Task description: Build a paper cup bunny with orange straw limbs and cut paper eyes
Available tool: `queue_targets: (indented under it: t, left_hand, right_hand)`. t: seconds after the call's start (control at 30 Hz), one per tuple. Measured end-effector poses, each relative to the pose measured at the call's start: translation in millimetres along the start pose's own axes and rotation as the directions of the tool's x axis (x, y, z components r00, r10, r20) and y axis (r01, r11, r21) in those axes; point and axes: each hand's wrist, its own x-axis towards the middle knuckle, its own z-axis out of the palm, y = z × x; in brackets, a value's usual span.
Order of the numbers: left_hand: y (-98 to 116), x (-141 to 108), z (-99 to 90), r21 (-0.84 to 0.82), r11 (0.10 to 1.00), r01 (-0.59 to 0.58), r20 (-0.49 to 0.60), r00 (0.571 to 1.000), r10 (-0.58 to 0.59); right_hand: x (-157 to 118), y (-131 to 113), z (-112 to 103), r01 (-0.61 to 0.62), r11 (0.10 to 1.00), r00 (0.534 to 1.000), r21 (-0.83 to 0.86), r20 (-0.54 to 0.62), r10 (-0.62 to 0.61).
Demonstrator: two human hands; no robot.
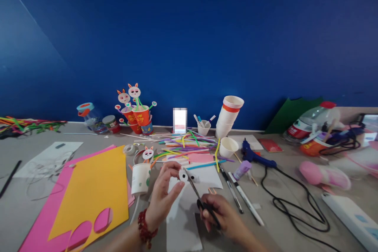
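Observation:
My left hand (pixel 165 189) pinches a small white paper disc (pixel 183 175) with a black dot on it. In my right hand (pixel 218 212) are black-handled scissors (pixel 201 201), their blades reaching up to the disc's right edge. Just behind the blades a second white piece with a dark dot (pixel 193 177) shows, partly hidden. White paper (pixel 183 224) lies beneath both hands. To the left of my left hand stands a white paper cup (pixel 140 179) with a small rabbit face (pixel 148 153) above it.
Orange paper (pixel 97 181) over pink paper (pixel 38 220) lies on the left. Colored sticks (pixel 189 145) spread behind the hands. A cup stack (pixel 229 116), a blue glue gun (pixel 256 157) with its black cord, and pens (pixel 245 199) are on the right. Decorated red cups (pixel 141 115) stand behind.

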Motion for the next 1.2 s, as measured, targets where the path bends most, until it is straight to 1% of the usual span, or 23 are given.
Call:
queue_targets:
  t: [0.1,0.17,0.27,0.33,0.43,0.53,0.73,0.93,1.03,1.2]
  left_hand:
    - [4.5,-0.3,1.9,-0.132,0.988,0.083,0.008,0.997,-0.083]
    - [7.8,0.2,3.2,-0.194,0.971,0.138,0.004,0.990,-0.140]
    - [10.3,1.2,4.7,-0.262,0.944,0.199,-0.007,0.978,-0.208]
    - [10.3,1.8,5.0,-0.276,0.936,0.217,-0.002,0.974,-0.226]
    - [10.0,2.3,4.2,-0.266,0.939,0.218,-0.001,0.974,-0.227]
    - [10.4,2.5,2.6,-0.220,0.955,0.197,-0.003,0.979,-0.203]
    - [12.9,3.7,-0.1,-0.094,0.982,0.163,0.074,0.985,-0.156]
    - [16.3,6.5,-1.4,-0.069,0.978,0.195,0.166,0.969,-0.181]
    - [15.7,7.2,-1.8,-0.063,0.974,0.217,0.183,0.962,-0.203]
    - [14.9,7.3,-2.1,-0.069,0.969,0.239,0.218,0.951,-0.220]
  right_hand:
    - [0.5,0.4,0.2,0.021,1.000,1.000,-0.019,-0.005,-0.021]
    - [0.6,1.6,1.2,0.010,1.000,1.000,-0.015,-0.005,-0.010]
    - [0.9,4.2,2.9,-0.018,1.000,1.000,0.022,-0.011,0.019]
    - [1.2,5.7,3.3,-0.024,0.999,1.000,0.024,-0.015,0.024]
    - [1.5,6.8,3.2,-0.032,0.999,0.999,0.009,-0.013,0.032]
    - [1.4,6.5,3.4,-0.048,0.999,0.999,0.018,-0.001,0.048]
    - [1.3,3.1,3.0,-0.050,0.998,0.999,0.029,0.011,0.050]
    - [0.5,2.3,1.6,-0.041,0.999,0.999,0.017,0.005,0.041]
    - [0.5,3.1,1.4,-0.054,0.998,0.998,0.026,0.020,0.053]
    - [0.2,1.6,0.8,-0.031,1.000,0.999,0.003,0.028,0.031]
